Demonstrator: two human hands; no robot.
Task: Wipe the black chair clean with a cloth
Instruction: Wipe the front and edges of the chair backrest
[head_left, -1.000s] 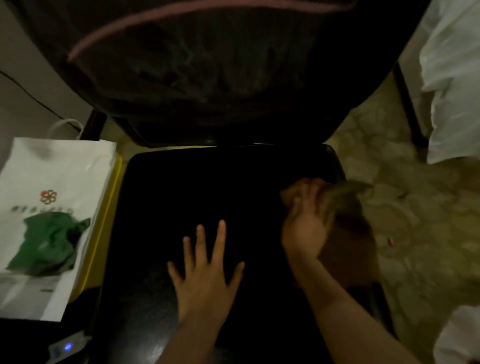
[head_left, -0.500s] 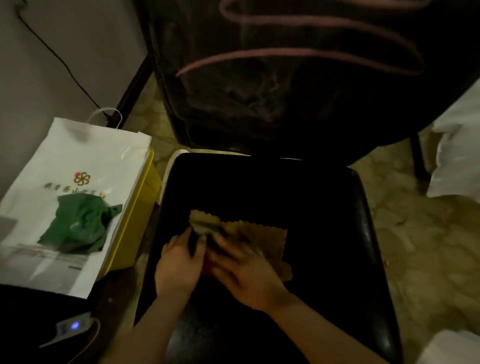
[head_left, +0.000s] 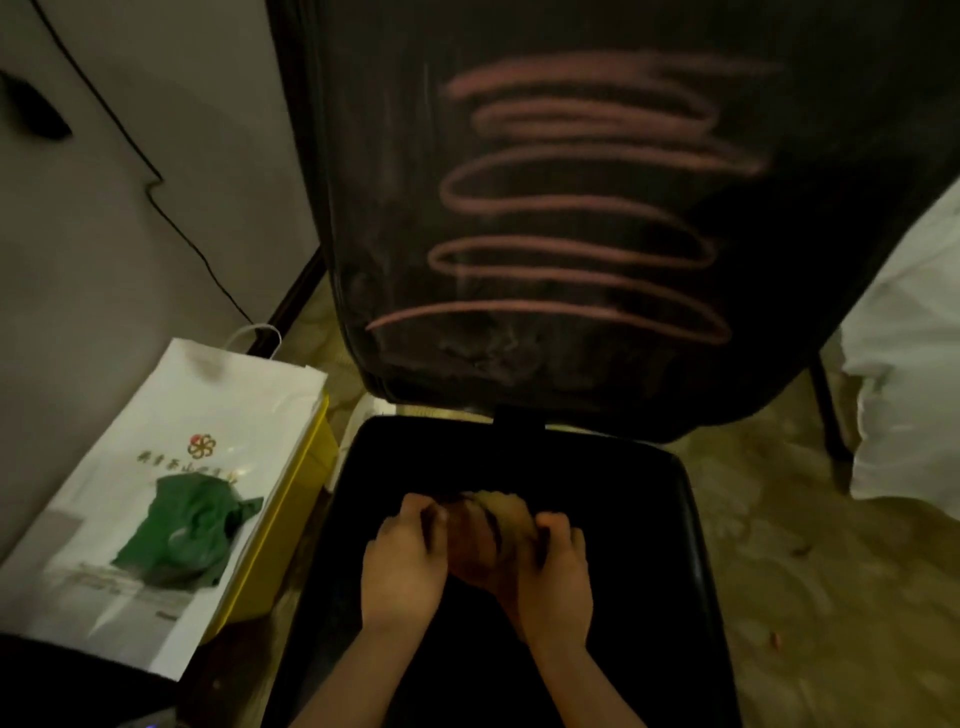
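Between both hands (head_left: 402, 566) (head_left: 556, 577), cloth (head_left: 493, 525) bunched, axis unclear.

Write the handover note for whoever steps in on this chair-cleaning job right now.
Left hand and right hand: both grip the brown cloth, bunched between them over the middle of the chair seat.
Black chair: the backrest stands upright behind the seat, with a pink scribble looping across most of it.
Done: cloth is in hand; no sign yet that the backrest has been wiped.
Left: wipe off the scribble, then go over the seat.
Beside the chair: a white paper bag on a yellow box.
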